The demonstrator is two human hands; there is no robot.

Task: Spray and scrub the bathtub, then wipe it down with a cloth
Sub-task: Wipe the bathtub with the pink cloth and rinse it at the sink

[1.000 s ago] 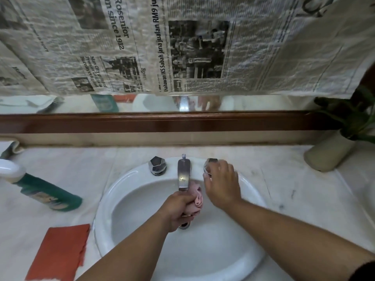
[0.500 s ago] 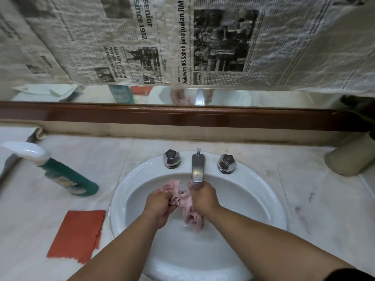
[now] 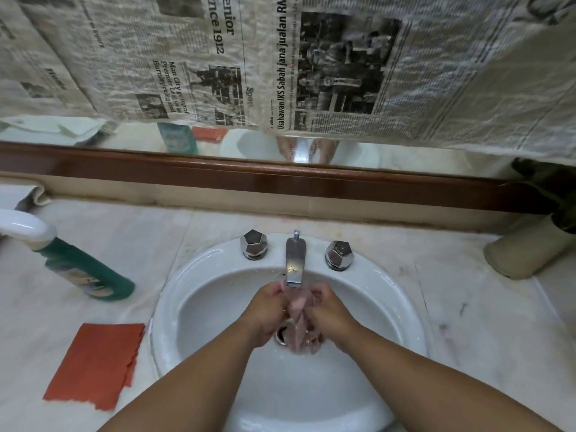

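A pink cloth (image 3: 297,319) is gripped between the left hand (image 3: 268,313) and the right hand (image 3: 332,316), both clenched around it under the spout (image 3: 295,260) of the sink (image 3: 174,294). Its lower folds are blurred, and the drain (image 3: 280,335) is half hidden behind them. On the table (image 3: 483,322), 1 green bottle (image 3: 84,272) is cut off at the left edge. The mirror (image 3: 131,138) is mostly covered by newspaper (image 3: 311,57).

Both hands close together, left hand (image 3: 269,310), right hand (image 3: 327,313), fingers curled
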